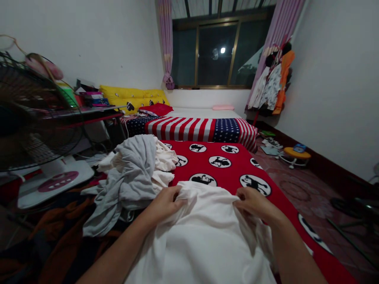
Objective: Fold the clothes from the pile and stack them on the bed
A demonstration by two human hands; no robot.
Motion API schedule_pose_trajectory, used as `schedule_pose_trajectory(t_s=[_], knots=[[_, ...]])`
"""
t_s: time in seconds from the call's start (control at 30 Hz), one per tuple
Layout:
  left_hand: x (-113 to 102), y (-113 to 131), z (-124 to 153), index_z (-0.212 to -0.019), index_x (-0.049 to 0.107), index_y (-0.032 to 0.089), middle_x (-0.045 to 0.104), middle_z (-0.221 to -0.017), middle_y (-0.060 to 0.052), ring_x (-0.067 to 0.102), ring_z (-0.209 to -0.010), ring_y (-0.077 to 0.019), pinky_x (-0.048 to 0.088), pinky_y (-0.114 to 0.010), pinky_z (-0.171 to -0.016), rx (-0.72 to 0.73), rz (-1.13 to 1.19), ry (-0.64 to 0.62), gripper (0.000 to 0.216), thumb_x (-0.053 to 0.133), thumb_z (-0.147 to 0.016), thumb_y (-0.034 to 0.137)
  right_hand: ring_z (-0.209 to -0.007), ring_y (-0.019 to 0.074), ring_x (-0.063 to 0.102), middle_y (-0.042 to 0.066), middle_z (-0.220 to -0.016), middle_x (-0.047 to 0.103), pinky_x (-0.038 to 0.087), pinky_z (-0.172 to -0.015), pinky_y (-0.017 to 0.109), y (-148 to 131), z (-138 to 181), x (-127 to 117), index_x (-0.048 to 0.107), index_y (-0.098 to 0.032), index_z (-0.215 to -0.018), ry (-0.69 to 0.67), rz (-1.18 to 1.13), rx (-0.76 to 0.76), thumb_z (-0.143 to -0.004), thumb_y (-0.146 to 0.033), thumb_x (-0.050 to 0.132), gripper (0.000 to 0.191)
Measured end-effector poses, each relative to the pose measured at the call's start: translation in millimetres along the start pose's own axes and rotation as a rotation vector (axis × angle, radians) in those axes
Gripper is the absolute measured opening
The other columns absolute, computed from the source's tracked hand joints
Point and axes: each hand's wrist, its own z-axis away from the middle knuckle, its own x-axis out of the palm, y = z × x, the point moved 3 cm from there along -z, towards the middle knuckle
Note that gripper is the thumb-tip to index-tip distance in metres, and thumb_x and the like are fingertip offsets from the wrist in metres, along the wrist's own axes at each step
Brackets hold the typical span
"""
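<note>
Left hand (pixel 170 200), right hand (pixel 255 203): each grip pinching white cloth (pixel 204 240), over near part of red blanket (pixel 225 173); uneven pull could crease slack folds; grey cloth (pixel 134 169), close by left hand, could tangle.

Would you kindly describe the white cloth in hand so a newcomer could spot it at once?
Find the red cover with black figures in white circles. Over its near part, the left hand and right hand grip the white cloth by its far edge. Unlike the grey cloth heaped to the left, it is held.
</note>
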Motion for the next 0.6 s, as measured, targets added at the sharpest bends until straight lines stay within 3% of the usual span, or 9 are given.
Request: schedule_pose_trajectory(t_s=[0.07, 0.13, 0.2, 0.23, 0.3, 0.37, 0.43, 0.53, 0.6], knots=[[-14.9, -0.8, -9.1, -0.095, 0.061, 0.015, 0.068, -0.086, -0.004, 0.064, -0.082, -0.0204, 0.049, -0.028, -0.072, 0.02, 0.364, 0.256, 0.028, 0.06, -0.079, 0.037, -0.061, 0.0169, 0.063, 0.003, -0.065, 0.063, 0.046, -0.054, 0.024, -1.7, -5.3, -9.7, 0.054, -0.019, -0.07, 0.228, -0.389, -0.024, -0.069, -0.033, 0.06, 0.015], [-31.0, -0.4, -23.5, -0.113, 0.055, 0.017, 0.068, -0.1, -0.006, 0.064, -0.091, -0.02, 0.051, -0.028, -0.077, 0.082, 0.598, 0.505, 0.041, 0.058, -0.082, 0.043, -0.091, 0.0213, 0.066, 0.008, -0.099, 0.067, 0.053, -0.073, 0.03, -5.3, -7.0, -21.2, 0.054, -0.021, -0.091, 0.56, -0.755, -0.146, -0.071, -0.039, 0.063, 0.029], [-44.2, 2.2, -44.6, -0.129, 0.044, 0.02, 0.061, -0.12, -0.008, 0.06, -0.107, -0.0202, 0.049, -0.031, -0.089, 0.197, 0.632, 0.582, 0.048, 0.054, -0.086, 0.04, -0.127, 0.0224, 0.048, 0.01, -0.137, 0.047, 0.046, -0.095, 0.035, -11.3, -6.0, -27.2, 0.046, -0.025, -0.116, 0.794, -0.934, -0.322, -0.069, -0.039, 0.068, 0.053], [-49.1, 2.6, -56.3, -0.134, 0.04, 0.021, 0.055, -0.13, -0.01, 0.055, -0.117, -0.0212, 0.046, -0.033, -0.095, 0.231, 0.57, 0.567, 0.053, 0.054, -0.086, 0.036, -0.136, 0.0221, 0.036, 0.01, -0.147, 0.035, 0.04, -0.103, 0.037, -14.5, -6.1, -27.0, 0.04, -0.026, -0.125, 0.834, -0.958, -0.377, -0.069, -0.039, 0.069, 0.064], [-55.2, -1.5, -76.3, -0.136, 0.04, 0.017, 0.042, -0.143, -0.014, 0.041, -0.131, -0.0254, 0.037, -0.039, -0.107, 0.191, 0.294, 0.52, 0.058, 0.058, -0.082, 0.026, -0.142, 0.0229, 0.023, 0.011, -0.153, 0.024, 0.031, -0.11, 0.041, -19.8, -9.1, -20.0, 0.034, -0.027, -0.133, 0.765, -0.929, -0.373, -0.07, -0.041, 0.069, 0.074], [-56.1, -10.2, -86.0, -0.131, 0.049, 0.013, 0.039, -0.145, -0.016, 0.035, -0.136, -0.0273, 0.029, -0.042, -0.112, 0.123, -0.056, 0.459, 0.052, 0.056, -0.08, 0.017, -0.141, 0.0258, 0.027, 0.013, -0.15, 0.032, 0.031, -0.109, 0.045, -23.2, -13.4, -5.2, 0.039, -0.024, -0.131, 0.613, -0.846, -0.303, -0.074, -0.046, 0.066, 0.067], [-52.7, -21.1, -84.4, -0.125, 0.055, 0.014, 0.046, -0.14, -0.015, 0.035, -0.136, -0.0271, 0.025, -0.044, -0.113, 0.094, -0.362, 0.388, 0.043, 0.05, -0.082, 0.012, -0.134, 0.0281, 0.039, 0.013, -0.141, 0.046, 0.037, -0.105, 0.047, -27.5, -16.8, 16.3, 0.049, -0.022, -0.124, 0.443, -0.711, -0.278, -0.077, -0.05, 0.061, 0.056], [-46.8, -39.0, -70.0, -0.13, 0.053, 0.015, 0.049, -0.137, -0.015, 0.035, -0.135, -0.0307, 0.024, -0.048, -0.112, 0.057, -0.691, 0.292, 0.047, 0.054, -0.083, 0.02, -0.127, 0.0284, 0.046, 0.013, -0.134, 0.053, 0.038, -0.105, 0.046, -36.3, -17.8, 54.5, 0.055, -0.02, -0.121, 0.274, -0.399, -0.319, -0.079, -0.046, 0.058, 0.05], [-44.9, -47.4, -60.5, -0.138, 0.044, 0.015, 0.046, -0.14, -0.017, 0.036, -0.133, -0.0334, 0.028, -0.047, -0.109, 0.064, -0.828, 0.204, 0.064, 0.062, -0.079, 0.032, -0.131, 0.0302, 0.042, 0.015, -0.139, 0.049, 0.03, -0.11, 0.047, -40.8, -16.4, 76.3, 0.058, -0.018, -0.121, 0.235, -0.142, -0.347, -0.077, -0.038, 0.061, 0.049]])
